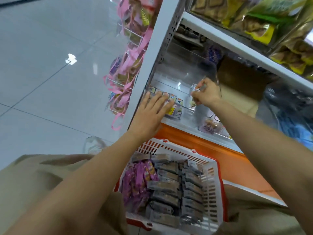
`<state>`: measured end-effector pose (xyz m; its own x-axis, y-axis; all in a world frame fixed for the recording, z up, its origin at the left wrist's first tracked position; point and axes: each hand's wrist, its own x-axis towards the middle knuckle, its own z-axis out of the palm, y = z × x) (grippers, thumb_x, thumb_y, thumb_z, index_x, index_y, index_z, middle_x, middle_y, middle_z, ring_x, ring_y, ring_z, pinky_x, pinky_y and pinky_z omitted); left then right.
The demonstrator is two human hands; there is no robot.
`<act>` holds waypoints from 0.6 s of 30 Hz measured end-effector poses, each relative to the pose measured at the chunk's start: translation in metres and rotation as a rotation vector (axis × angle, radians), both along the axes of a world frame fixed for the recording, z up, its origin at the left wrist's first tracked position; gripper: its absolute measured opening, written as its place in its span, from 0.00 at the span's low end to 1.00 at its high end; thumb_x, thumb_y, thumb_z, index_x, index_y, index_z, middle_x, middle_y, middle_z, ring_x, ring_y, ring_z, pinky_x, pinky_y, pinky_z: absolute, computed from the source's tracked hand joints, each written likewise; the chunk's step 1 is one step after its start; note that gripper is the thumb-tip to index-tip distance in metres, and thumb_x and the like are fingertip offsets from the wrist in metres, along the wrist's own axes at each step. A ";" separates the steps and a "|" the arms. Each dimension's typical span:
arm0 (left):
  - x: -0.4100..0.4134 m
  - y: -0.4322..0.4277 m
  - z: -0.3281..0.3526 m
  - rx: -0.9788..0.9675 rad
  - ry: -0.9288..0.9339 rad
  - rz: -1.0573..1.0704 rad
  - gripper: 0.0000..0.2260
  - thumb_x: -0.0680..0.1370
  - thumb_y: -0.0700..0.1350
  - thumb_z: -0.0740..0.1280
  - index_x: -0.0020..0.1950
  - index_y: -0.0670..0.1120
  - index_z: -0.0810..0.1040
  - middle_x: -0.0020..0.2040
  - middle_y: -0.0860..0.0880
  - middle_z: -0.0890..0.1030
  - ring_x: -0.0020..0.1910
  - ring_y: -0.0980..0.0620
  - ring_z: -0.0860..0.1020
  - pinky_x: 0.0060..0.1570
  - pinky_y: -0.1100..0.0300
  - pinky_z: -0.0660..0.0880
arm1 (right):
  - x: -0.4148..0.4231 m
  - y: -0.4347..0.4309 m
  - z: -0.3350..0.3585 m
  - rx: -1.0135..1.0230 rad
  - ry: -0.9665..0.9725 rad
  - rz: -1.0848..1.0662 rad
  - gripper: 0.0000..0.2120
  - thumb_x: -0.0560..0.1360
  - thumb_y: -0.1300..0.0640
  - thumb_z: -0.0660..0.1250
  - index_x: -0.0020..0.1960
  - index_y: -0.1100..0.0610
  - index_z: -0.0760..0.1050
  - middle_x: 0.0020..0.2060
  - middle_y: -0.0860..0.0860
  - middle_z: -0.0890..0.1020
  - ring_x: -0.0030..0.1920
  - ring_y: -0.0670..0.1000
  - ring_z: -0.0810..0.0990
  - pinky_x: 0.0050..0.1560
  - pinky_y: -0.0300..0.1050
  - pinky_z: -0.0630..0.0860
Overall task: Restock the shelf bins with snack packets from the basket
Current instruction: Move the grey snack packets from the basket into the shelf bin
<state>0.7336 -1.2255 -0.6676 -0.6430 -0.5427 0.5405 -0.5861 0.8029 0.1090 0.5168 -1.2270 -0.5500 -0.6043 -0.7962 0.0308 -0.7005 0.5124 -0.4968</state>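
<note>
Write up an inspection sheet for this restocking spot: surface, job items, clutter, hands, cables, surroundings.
Surface: white shelf, with a clear bin on its lower level.
Job's things: row of packets standing in the bin; basket below the shelf holds grey-brown packets and purple packets.
Clutter: purple bag lying on the shelf, right of the row.
Grippers: left hand lies flat on the row; right hand pinches one packet over the bin.
Cables: nothing seen.
Surroundings: tiled floor; pink-ribboned bags hang on the shelf's side.
</note>
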 end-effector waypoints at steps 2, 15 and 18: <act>-0.002 -0.002 -0.005 -0.009 0.014 -0.004 0.39 0.71 0.39 0.68 0.79 0.49 0.54 0.78 0.44 0.61 0.78 0.42 0.53 0.76 0.43 0.41 | 0.002 -0.009 -0.010 0.110 0.005 -0.001 0.13 0.72 0.62 0.72 0.42 0.52 0.68 0.41 0.59 0.83 0.37 0.56 0.84 0.43 0.55 0.83; -0.009 -0.008 -0.013 -0.065 0.084 -0.009 0.39 0.68 0.37 0.71 0.77 0.47 0.61 0.75 0.42 0.65 0.76 0.42 0.56 0.75 0.40 0.48 | -0.004 -0.022 -0.033 0.440 -0.007 0.040 0.12 0.77 0.62 0.65 0.58 0.68 0.78 0.48 0.62 0.82 0.41 0.53 0.79 0.46 0.48 0.81; -0.009 -0.007 -0.011 -0.057 0.068 -0.003 0.39 0.68 0.37 0.71 0.77 0.48 0.60 0.76 0.43 0.65 0.76 0.41 0.57 0.75 0.41 0.48 | -0.006 -0.020 -0.030 0.439 -0.098 0.030 0.15 0.79 0.62 0.63 0.63 0.66 0.75 0.55 0.64 0.81 0.42 0.53 0.77 0.42 0.45 0.78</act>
